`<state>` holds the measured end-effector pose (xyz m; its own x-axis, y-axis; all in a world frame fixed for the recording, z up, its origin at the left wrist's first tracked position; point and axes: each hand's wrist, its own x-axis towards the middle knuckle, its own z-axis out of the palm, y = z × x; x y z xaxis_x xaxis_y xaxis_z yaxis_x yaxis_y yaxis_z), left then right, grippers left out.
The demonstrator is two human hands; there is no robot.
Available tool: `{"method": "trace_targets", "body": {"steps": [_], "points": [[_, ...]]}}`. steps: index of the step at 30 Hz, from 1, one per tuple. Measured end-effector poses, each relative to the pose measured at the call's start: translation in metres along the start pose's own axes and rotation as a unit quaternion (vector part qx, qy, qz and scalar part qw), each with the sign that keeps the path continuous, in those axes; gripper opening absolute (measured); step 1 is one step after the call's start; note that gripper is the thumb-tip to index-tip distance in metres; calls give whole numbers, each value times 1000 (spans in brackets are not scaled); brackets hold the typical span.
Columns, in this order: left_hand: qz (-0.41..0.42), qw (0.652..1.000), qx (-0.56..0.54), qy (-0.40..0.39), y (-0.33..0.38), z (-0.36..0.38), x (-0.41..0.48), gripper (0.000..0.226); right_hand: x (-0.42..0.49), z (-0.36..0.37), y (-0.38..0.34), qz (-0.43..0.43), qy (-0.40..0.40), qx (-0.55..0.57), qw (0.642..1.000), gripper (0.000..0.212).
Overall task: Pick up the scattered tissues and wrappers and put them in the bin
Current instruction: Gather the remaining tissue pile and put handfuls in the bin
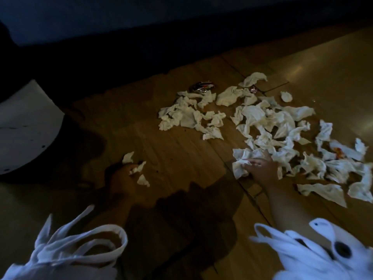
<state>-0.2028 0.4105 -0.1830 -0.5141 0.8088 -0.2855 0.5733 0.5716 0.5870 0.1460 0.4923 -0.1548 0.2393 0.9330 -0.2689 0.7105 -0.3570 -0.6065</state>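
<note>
Bottom corners: white left sleeve (80,247) and white right sleeve (323,253), both blurred. Bare forearms reach out over a wooden floor (181,150), and the lower centre is in heavy shadow.

Left hand (121,176), lower-left of centre, is low over the floor and nearly lost in that shadow. Three small tissue scraps (139,168) show right at its fingers. Cannot tell whether it pinches them or just rests among them.

Right hand (262,168), right of centre, has its fingers curled down over a crumpled tissue (239,168) and grips it at the near-left edge of the big pile.

The main pile of white tissues (268,122) spreads across the right half of the frame, crumpled and overlapping. An orange-red wrapper (338,152) lies in it toward the right edge. A smaller tissue cluster (187,116) sits apart at centre.

At the far edge of the cluster is a silver wrapper (202,86). A small wrapper (253,89) is tucked among the upper tissues.

White bin (26,126) is at the left edge, only partly in frame and well apart from the pile. Dark wall (181,21) runs along the top.
</note>
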Motion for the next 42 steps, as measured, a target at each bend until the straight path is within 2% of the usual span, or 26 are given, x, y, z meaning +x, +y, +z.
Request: {"method": "trace_targets", "body": {"steps": [2,3,5,7,9,12,15,18,21,23,26,30,32,36,39,42], "points": [[37,998,37,-45,-4,9,-2,38,5,4,6,3,-55,2,998,36],[40,998,25,-49,-1,12,-6,41,3,6,7,-17,-56,-23,998,34],[47,999,25,-4,6,18,-14,54,-8,9,7,-56,-51,-69,995,29],[73,993,88,15,15,24,-27,64,-24,15,13,-70,-64,-77,992,28],[89,990,106,14,18,30,-34,58,-36,18,19,-93,-67,-60,992,27],[99,994,36,-14,21,34,-36,41,-44,15,29,-121,-58,-21,991,19],[90,994,-21,-53,28,40,-39,34,-48,10,30,-88,-54,12,995,23],[43,993,-86,-72,40,40,-43,29,-51,8,25,-61,-40,53,996,43],[-30,979,-185,-81,61,26,-50,28,-59,6,12,20,-39,110,993,44],[-71,961,-255,-80,74,11,-53,29,-65,6,0,64,-54,157,984,40],[-82,953,-281,-77,88,-23,-58,32,-73,4,-22,100,-74,203,971,43],[-83,944,-306,-87,105,-88,-70,36,-91,-6,-64,151,-119,327,925,47],[-96,946,-296,-92,111,-124,-87,37,-105,-16,-87,152,-141,365,908,49],[-84,952,-285,-68,114,-185,-119,55,-140,-44,-130,137,-171,423,879,46],[-78,961,-265,-27,125,-226,-136,52,-162,-57,-156,119,-191,434,872,46],[-96,950,-298,-4,132,-257,-133,54,-176,-62,-184,115,-196,439,869,47]]}}
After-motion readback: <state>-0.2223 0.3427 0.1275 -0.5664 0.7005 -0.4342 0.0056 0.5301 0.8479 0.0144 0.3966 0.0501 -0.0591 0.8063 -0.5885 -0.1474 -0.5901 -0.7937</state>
